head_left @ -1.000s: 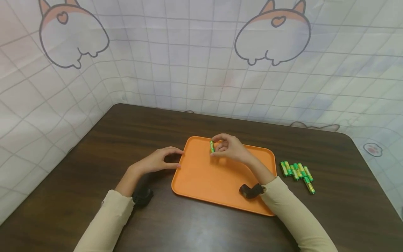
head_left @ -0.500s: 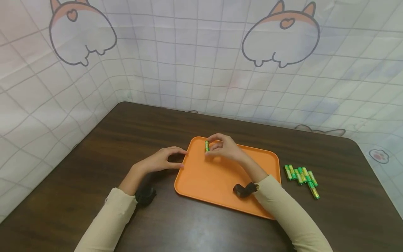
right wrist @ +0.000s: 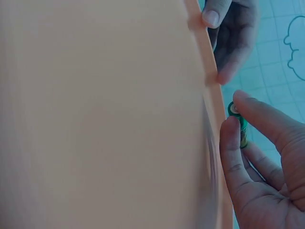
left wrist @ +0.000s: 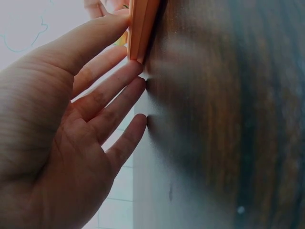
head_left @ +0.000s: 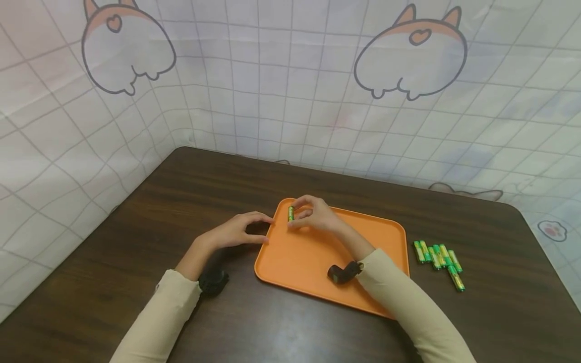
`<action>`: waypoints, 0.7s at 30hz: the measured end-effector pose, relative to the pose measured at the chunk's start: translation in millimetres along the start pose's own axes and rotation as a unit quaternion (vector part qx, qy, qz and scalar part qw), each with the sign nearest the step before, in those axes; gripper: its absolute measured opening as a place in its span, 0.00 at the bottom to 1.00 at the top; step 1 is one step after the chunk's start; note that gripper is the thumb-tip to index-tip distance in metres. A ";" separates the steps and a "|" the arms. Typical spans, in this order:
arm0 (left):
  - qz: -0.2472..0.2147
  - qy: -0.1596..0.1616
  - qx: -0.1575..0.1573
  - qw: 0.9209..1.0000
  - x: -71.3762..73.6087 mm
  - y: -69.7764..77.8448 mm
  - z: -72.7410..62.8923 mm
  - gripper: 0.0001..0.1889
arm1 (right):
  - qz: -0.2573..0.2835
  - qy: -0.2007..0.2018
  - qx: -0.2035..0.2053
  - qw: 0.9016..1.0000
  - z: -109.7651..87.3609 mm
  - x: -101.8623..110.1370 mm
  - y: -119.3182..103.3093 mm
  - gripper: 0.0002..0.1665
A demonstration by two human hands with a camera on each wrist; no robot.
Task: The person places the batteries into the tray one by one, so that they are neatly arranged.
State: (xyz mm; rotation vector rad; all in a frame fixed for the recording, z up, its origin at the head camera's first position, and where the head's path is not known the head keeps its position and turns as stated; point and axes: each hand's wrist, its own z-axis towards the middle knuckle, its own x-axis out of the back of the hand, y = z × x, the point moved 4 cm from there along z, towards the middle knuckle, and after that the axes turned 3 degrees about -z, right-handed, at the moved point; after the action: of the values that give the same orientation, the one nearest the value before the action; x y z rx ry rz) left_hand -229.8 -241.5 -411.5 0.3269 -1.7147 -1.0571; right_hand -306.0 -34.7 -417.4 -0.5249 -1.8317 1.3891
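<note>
In the head view my right hand (head_left: 316, 216) pinches a green-and-yellow battery (head_left: 291, 214) between thumb and fingers, over the far left part of an orange tray (head_left: 313, 257). The right wrist view shows the battery (right wrist: 243, 129) end-on between the fingertips. At the tray's left edge, my left hand (head_left: 237, 231) is spread, thumb and fingers apart. Its thumb and fingertips touch the tray's rim (left wrist: 141, 33) in the left wrist view, with the lower fingertips down at the dark table.
Several more green-and-yellow batteries (head_left: 439, 258) lie in a loose group on the dark wooden table (head_left: 272, 327), to the right of the tray. A white gridded cloth (head_left: 290, 101) with cartoon drawings hangs behind the table. Dark wrist devices (head_left: 343, 273) are worn on both wrists.
My right hand has carried the battery leftward over the tray, nearer its left rim. The left hand keeps its place at the tray's edge. The head view has shifted slightly.
</note>
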 end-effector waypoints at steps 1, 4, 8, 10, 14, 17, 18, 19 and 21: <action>-0.001 0.000 0.001 1.000 -0.4 0.3 -0.3 0.27 | 0.000 0.001 0.000 1.000 0.9 -1.3 0.4 0.31; -0.002 -0.001 0.001 1.000 -1.5 0.8 -0.8 0.27 | -0.003 0.008 -0.003 1.000 3.6 -5.5 1.5 0.31; -0.001 0.000 -0.001 1.000 -2.2 0.3 -0.6 0.27 | -0.010 0.019 -0.005 1.000 7.0 -10.8 2.1 0.31; 0.002 0.000 -0.002 1.000 -2.3 -0.3 0.0 0.27 | -0.014 0.025 -0.008 1.000 8.3 -13.1 2.2 0.30; 0.010 -0.001 -0.003 1.000 -2.0 -1.3 1.2 0.27 | -0.014 0.036 -0.018 0.999 10.1 -17.2 1.6 0.30; 0.015 0.000 -0.005 1.000 -1.1 -1.2 1.5 0.27 | -0.011 0.042 -0.019 0.999 12.5 -20.0 0.9 0.30; 0.017 0.001 -0.008 1.000 -0.7 -0.9 1.3 0.27 | -0.011 0.044 -0.018 0.999 13.4 -20.7 0.5 0.30; 0.018 0.002 -0.010 1.000 -0.2 -0.6 0.9 0.27 | -0.012 0.044 -0.015 0.999 14.3 -21.5 0.2 0.30; 0.018 0.004 -0.015 1.000 0.3 -0.6 0.2 0.26 | -0.013 0.043 -0.012 0.999 15.2 -23.4 -0.9 0.29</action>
State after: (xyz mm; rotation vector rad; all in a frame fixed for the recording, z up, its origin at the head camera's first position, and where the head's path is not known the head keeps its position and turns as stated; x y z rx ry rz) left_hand -230.2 -241.9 -411.8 0.2800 -1.6904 -1.0521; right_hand -303.0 -61.1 -425.9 -0.5639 -1.7820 1.3083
